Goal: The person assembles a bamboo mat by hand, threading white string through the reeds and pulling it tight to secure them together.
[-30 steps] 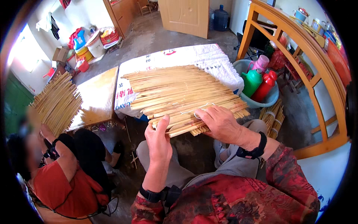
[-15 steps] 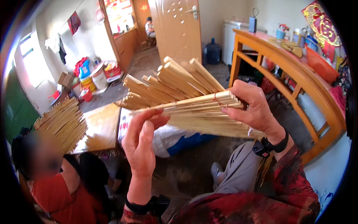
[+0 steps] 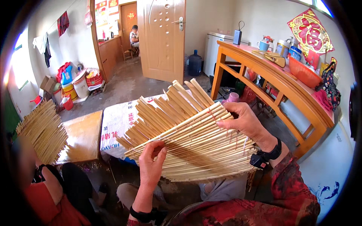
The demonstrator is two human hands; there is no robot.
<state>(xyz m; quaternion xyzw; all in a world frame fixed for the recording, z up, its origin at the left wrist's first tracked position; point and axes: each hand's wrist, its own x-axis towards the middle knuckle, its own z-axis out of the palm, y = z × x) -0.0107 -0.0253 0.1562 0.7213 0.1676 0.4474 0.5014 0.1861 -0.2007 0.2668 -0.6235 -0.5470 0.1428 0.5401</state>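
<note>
A mat of thin straw-coloured stalks (image 3: 203,152), bound side by side with reddish thread, is spread slanting over my lap. My right hand (image 3: 247,122) grips its upper right corner, thumb on top and fingers behind. At the mat's upper left edge is my left hand (image 3: 151,162), its fingers curled in toward the thumb. A pale thread (image 3: 169,132) runs along the edge near those fingertips; whether they pinch it is hidden. Just beyond the edge, thicker cut stalks (image 3: 166,109) of uneven length lie in a fan, some touching the mat.
A low table under a white printed sack (image 3: 117,124) stands ahead. Left of it is a wooden table (image 3: 85,132) with another stalk mat (image 3: 43,130), beside a seated person in red (image 3: 64,203). At right runs a long orange wooden bench-like stand (image 3: 264,81).
The mat has swung from nearly edge-on to showing its broad face, lower in view. My left fingers, spread before, are now curled at its edge. The view has shifted too.
</note>
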